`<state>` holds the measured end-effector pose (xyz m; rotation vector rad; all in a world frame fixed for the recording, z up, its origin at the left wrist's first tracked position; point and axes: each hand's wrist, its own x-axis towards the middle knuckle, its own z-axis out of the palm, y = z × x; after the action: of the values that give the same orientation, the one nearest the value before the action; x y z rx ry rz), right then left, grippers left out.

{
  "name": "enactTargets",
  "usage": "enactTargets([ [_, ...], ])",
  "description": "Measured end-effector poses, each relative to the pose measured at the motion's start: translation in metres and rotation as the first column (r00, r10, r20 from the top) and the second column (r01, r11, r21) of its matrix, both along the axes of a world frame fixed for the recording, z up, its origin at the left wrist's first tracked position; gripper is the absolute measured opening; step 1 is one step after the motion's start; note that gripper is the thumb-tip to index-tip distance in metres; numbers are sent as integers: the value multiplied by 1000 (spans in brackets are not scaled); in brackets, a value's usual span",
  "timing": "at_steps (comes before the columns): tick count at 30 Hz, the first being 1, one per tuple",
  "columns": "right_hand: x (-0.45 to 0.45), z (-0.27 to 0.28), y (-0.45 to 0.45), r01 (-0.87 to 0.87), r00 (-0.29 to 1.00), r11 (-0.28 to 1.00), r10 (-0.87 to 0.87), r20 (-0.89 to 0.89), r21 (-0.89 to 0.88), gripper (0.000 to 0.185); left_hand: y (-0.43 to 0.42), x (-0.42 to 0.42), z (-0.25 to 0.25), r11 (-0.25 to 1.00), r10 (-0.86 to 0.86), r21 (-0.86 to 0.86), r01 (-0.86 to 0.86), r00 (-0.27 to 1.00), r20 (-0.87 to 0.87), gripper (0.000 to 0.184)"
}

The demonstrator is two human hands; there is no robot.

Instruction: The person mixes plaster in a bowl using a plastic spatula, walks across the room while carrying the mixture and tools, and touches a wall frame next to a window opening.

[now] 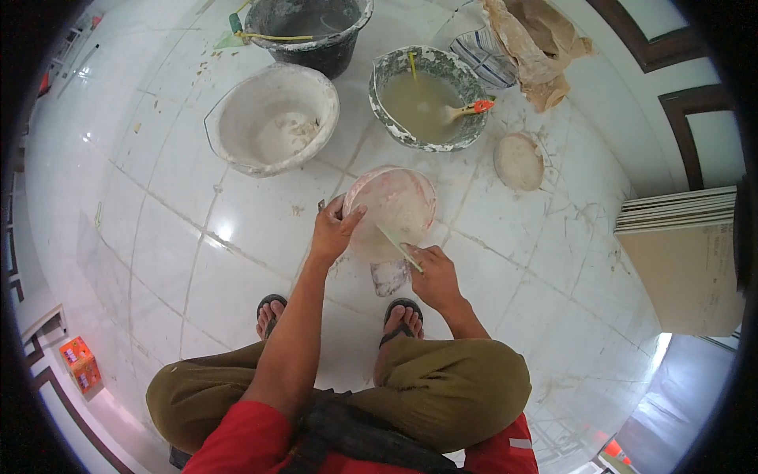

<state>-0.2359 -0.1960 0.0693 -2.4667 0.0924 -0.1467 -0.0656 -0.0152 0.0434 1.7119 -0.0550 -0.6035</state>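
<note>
My left hand (338, 231) is closed on the left rim of a small pinkish-white bucket (388, 169), with the thumb at the rim. Whitish residue coats the inside of the bucket. In my right hand (436, 278) is a thin, pale green scraper (399, 246), its far end inside the bucket opening. A smeared, squarish whitish-purple piece (388, 279) lies below the bucket, beside my right hand; I cannot tell what it is. Something small and dark (321, 205) shows by my left fingers, too small to name.
Ahead stand a white-crusted bucket (229, 130), a dark bucket (316, 55) and a bucket of cloudy water (379, 99) with a brush (466, 109) in it. A round container (519, 162), a crumpled paper sack (533, 39) and stacked boards (679, 268) are to the right on white tiles.
</note>
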Motion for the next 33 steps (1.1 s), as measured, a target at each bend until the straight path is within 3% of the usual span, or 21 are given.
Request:
enactTargets([
  [2, 4, 12, 0, 32, 997, 998, -28, -66, 61, 44, 1, -1, 0, 1000, -2, -8, 2, 1000, -17, 34],
  [4, 5, 6, 0, -5, 1000, 988, 2, 14, 157, 41, -1, -1, -1, 1000, -15, -22, 14, 999, -28, 33],
  [8, 10, 13, -14, 97, 983, 994, -87, -162, 54, 39, 2, 3, -8, 997, -66, 48, 64, 997, 35, 36],
  [10, 11, 25, -15, 327, 924, 942, -302, -233, 73, 36, 7, -2, -11, 995, -94, 39, 93, 995, 42, 40],
  [12, 8, 13, -13, 328, 922, 944, -310, -234, 44, 39, 6, 1, -14, 993, -108, 57, 107, 994, 14, 40],
  [14, -1, -9, -6, 74, 991, 996, -79, -108, -50, 44, 1, -2, -12, 998, -55, 24, 55, 998, 14, 39],
  [15, 1, -7, 3, 28, 1000, 999, -27, 14, -17, 42, 0, -2, -9, 1000, 0, -5, 0, 1000, 8, 38],
  [18, 5, 5, 8, -24, 997, 995, 17, 72, 100, 44, -1, -1, -4, 1000, -16, -25, 16, 1000, 19, 37],
  [22, 6, 3, 1, -8, 1000, 997, 9, -23, 79, 41, -3, -1, -1, 997, -30, -70, 32, 999, 30, 34],
  [24, 9, 7, -11, 228, 969, 973, -223, -102, 42, 38, -2, -1, 2, 1000, -2, -19, 1, 1000, -17, 32],
  [27, 6, 6, -22, 264, 957, 964, -258, -134, 29, 48, 1, -1, -5, 999, -33, -19, 34, 999, 33, 33],
  [30, -6, -11, -8, 119, 987, 990, -127, -102, -74, 44, -1, 2, -3, 998, -52, 36, 50, 997, 51, 35],
  [33, -8, -8, -4, 63, 997, 997, -61, -37, 47, 41, -2, 0, -1, 1000, -17, -4, 17, 1000, -8, 37],
])
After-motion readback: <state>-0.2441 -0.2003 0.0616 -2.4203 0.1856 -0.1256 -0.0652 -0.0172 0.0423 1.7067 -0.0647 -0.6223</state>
